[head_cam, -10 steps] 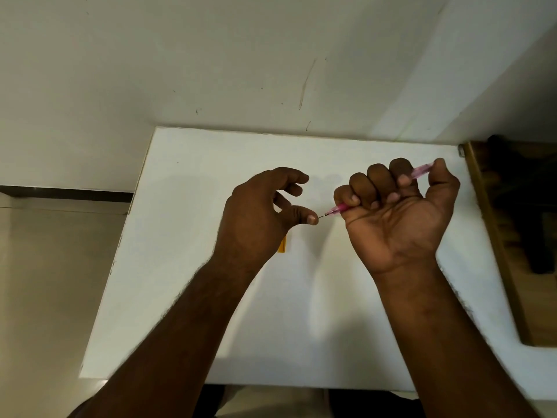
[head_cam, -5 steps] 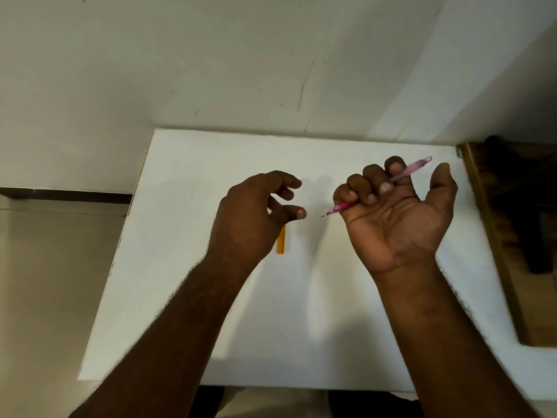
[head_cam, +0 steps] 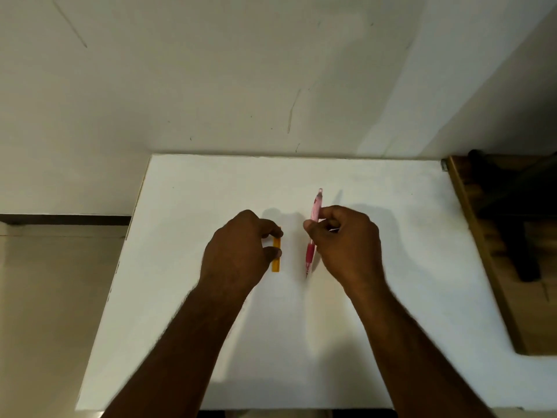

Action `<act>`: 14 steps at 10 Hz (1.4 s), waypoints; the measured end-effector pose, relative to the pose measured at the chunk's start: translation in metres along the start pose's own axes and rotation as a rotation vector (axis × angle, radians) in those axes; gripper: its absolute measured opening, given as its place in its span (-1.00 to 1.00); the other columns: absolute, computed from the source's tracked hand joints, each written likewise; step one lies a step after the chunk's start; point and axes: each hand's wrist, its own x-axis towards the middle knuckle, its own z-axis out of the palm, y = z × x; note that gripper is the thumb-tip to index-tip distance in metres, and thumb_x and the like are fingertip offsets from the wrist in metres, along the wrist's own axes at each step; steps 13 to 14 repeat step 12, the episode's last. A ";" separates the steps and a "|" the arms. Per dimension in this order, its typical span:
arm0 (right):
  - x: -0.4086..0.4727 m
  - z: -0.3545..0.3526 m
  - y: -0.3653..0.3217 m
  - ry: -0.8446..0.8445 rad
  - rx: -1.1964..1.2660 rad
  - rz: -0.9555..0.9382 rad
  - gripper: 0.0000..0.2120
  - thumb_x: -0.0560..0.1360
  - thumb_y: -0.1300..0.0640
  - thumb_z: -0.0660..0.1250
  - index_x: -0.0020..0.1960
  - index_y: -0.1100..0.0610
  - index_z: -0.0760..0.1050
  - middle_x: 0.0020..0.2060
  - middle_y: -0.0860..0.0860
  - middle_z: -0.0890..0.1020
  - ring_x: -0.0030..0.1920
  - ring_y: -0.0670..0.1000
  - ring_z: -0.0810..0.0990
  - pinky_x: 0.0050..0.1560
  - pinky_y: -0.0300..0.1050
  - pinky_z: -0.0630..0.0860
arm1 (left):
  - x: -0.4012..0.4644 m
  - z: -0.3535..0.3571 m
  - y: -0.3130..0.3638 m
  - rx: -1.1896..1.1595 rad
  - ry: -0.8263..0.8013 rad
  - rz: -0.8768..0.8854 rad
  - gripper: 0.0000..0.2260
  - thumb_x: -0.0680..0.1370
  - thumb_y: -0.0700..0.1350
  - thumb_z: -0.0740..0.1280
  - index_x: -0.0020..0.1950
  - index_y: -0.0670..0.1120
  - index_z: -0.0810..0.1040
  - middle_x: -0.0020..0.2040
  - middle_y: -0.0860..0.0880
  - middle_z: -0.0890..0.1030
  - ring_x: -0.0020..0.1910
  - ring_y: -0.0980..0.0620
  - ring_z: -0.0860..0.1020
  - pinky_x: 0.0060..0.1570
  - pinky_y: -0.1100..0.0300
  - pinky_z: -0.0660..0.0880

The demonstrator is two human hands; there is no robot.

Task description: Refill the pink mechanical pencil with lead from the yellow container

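From my remote seat I see both hands low over the flat white table (head_cam: 361, 312), which sits against a pale, scuffed wall (head_cam: 211, 86).

My left hand (head_cam: 238, 251) has its thumb and forefinger closed on the small, flat yellow plastic lead container (head_cam: 276, 251). The forefinger covers its far end and the thumb presses its side near the middle. The container runs lengthwise away from me, and its near end shows free below the thumb. I cannot tell whether it rests on the table or is lifted just clear of it.

My right hand (head_cam: 346, 242) is clenched around the slim pink translucent mechanical pencil (head_cam: 315, 224), pinching the barrel near its middle between thumb and fingertips. The pencil stands almost in line with the container, tilted slightly, its cap end pointing toward the wall and its darker pink rubber grip and metal tip pointing back toward me. The tip is at or just above the table; which, I cannot say.

The 2 things lie just beside each other, nearly parallel, with a bare strip of table between them. The hands do not touch.

At the right edge stands a brown wooden board (head_cam: 494, 282) with a dark object (head_cam: 518, 224) lying on it, too shadowed to identify.
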 end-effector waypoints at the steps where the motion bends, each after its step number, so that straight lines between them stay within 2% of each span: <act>1: -0.001 0.004 0.004 -0.019 -0.139 -0.026 -0.62 0.49 -0.07 0.50 0.23 0.09 0.64 -0.02 0.01 0.78 -0.06 0.02 0.73 0.13 -0.09 0.56 | 0.000 0.000 0.000 0.012 0.001 0.008 -0.73 0.43 0.04 0.52 0.12 0.19 0.66 0.00 0.14 0.51 0.00 0.06 0.59 -0.11 0.23 0.34; 2: -0.001 0.007 0.005 -0.027 -0.220 -0.049 -0.60 0.49 -0.07 0.50 0.25 0.09 0.61 0.01 0.02 0.77 0.00 0.05 0.74 0.14 -0.10 0.54 | 0.000 -0.001 0.000 0.006 0.005 0.009 -0.73 0.44 0.04 0.52 0.12 0.19 0.66 0.02 0.13 0.53 -0.01 0.05 0.60 -0.12 0.24 0.34; 4: 0.000 0.011 0.007 -0.044 -0.347 -0.087 -0.66 0.52 -0.11 0.45 0.15 0.12 0.63 -0.02 0.04 0.75 -0.04 0.08 0.71 0.05 -0.10 0.54 | -0.001 0.001 0.001 0.009 0.015 0.007 -0.73 0.45 0.04 0.51 0.14 0.18 0.64 -0.01 0.18 0.46 0.00 0.10 0.58 -0.11 0.29 0.31; 6: 0.001 0.012 0.008 -0.066 -0.412 -0.095 -0.64 0.54 -0.14 0.40 0.17 0.11 0.62 0.02 0.05 0.73 -0.01 0.07 0.70 0.06 -0.10 0.54 | -0.001 0.002 0.000 0.021 0.020 0.019 -0.73 0.46 0.05 0.50 0.14 0.19 0.63 0.04 0.13 0.51 -0.04 0.10 0.55 -0.11 0.28 0.33; 8: 0.002 0.014 0.011 -0.052 -0.413 -0.093 -0.65 0.54 -0.14 0.40 0.13 0.11 0.62 -0.01 0.04 0.73 -0.04 0.06 0.68 0.01 -0.14 0.50 | 0.000 0.003 0.000 0.017 0.023 0.029 -0.73 0.46 0.06 0.50 0.14 0.20 0.62 0.07 0.13 0.52 -0.08 0.14 0.50 -0.11 0.28 0.33; 10: 0.002 0.013 0.012 -0.044 -0.387 -0.103 -0.64 0.52 -0.18 0.41 0.07 0.12 0.63 -0.09 0.04 0.73 -0.10 0.07 0.68 -0.05 -0.11 0.51 | -0.001 0.000 0.000 -0.023 0.020 0.032 -0.71 0.45 0.07 0.50 0.16 0.17 0.62 0.12 0.12 0.53 -0.01 0.07 0.58 -0.06 0.25 0.41; 12: 0.001 0.001 -0.003 0.038 -0.279 -0.105 -0.66 0.56 -0.15 0.37 0.14 0.10 0.62 -0.04 0.03 0.73 -0.16 0.01 0.63 -0.11 -0.17 0.45 | -0.004 -0.013 0.007 -0.102 0.107 0.058 -0.69 0.47 0.07 0.49 0.20 0.15 0.60 0.18 0.12 0.54 0.05 0.07 0.60 0.03 0.18 0.51; 14: 0.001 0.001 -0.003 0.038 -0.279 -0.105 -0.66 0.56 -0.15 0.37 0.14 0.10 0.62 -0.04 0.03 0.73 -0.16 0.01 0.63 -0.11 -0.17 0.45 | -0.004 -0.013 0.007 -0.102 0.107 0.058 -0.69 0.47 0.07 0.49 0.20 0.15 0.60 0.18 0.12 0.54 0.05 0.07 0.60 0.03 0.18 0.51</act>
